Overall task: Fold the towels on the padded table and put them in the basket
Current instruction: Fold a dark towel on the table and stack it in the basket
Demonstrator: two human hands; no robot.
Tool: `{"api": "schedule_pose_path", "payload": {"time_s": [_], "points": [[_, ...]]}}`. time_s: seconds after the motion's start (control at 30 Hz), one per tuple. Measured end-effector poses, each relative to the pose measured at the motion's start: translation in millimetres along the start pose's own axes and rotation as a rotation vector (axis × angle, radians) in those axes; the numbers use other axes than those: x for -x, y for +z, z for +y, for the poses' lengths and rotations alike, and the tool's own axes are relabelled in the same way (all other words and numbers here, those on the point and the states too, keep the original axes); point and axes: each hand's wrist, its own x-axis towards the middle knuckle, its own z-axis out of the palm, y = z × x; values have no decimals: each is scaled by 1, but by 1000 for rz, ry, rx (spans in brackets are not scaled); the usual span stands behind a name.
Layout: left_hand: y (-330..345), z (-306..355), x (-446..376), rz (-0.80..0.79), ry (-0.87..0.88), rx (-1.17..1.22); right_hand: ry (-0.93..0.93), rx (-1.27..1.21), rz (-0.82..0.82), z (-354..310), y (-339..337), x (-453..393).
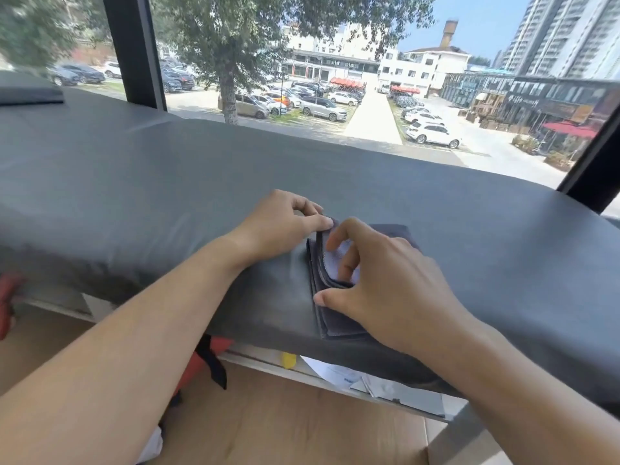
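A small dark grey towel [339,322], folded into several layers, lies on the grey padded table [141,182] near its front edge. My left hand [285,226] pinches the towel's far left corner between thumb and fingers. My right hand [382,280] is curled over the towel's top layers, thumb at the left edge and fingers tucked into the fold, lifting the upper layers slightly. Much of the towel is hidden under my right hand. No basket is in view.
A dark flat pad [27,90] lies at the table's far left corner. Behind the table is a large window with black frame posts [134,48]. Below the front edge I see red fabric [198,364], papers [379,384] and a wooden floor.
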Motion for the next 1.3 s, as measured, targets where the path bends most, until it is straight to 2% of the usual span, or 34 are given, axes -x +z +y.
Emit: {"api": "schedule_pose_path", "payload": {"time_s": [0.1, 0.27, 0.47, 0.53, 0.6, 0.63, 0.7, 0.77, 0.8, 0.9, 1.0, 1.07, 1.13, 1.3], "points": [[-1, 6, 0, 57, -22, 6, -7, -32, -85, 4, 6, 5], [0, 7, 3, 4, -155, -1, -67, -47, -39, 2, 18, 14], [1, 9, 7, 8, -183, -54, -350, 123, -49, 6, 30, 22], [1, 9, 6, 4, -187, -98, -405, 109, -137, 5, 27, 24], [1, 10, 6, 9, -186, -130, -368, -28, -223, 4, 15, 26], [1, 12, 7, 18, -177, -147, -313, -151, -176, 6, 6, 25], [3, 16, 8, 51, -140, -214, -189, -331, 102, 19, -12, 16], [8, 23, 9, 94, -69, -282, -83, -262, 321, 40, -27, 0], [11, 28, 12, 113, -25, -301, -40, -193, 333, 50, -31, -8], [24, 44, 22, 93, 97, -336, 14, -70, 154, 74, -22, -24], [42, 50, 32, -56, 168, -498, -49, -6, -28, 82, -2, -25], [52, 43, 37, -245, 138, -659, -81, 43, -156, 86, 9, -22], [57, 35, 42, -366, 85, -798, -85, 84, -214, 92, 17, -19], [58, 33, 49, -383, 41, -858, -15, -43, -297, 102, 17, -17]]}}
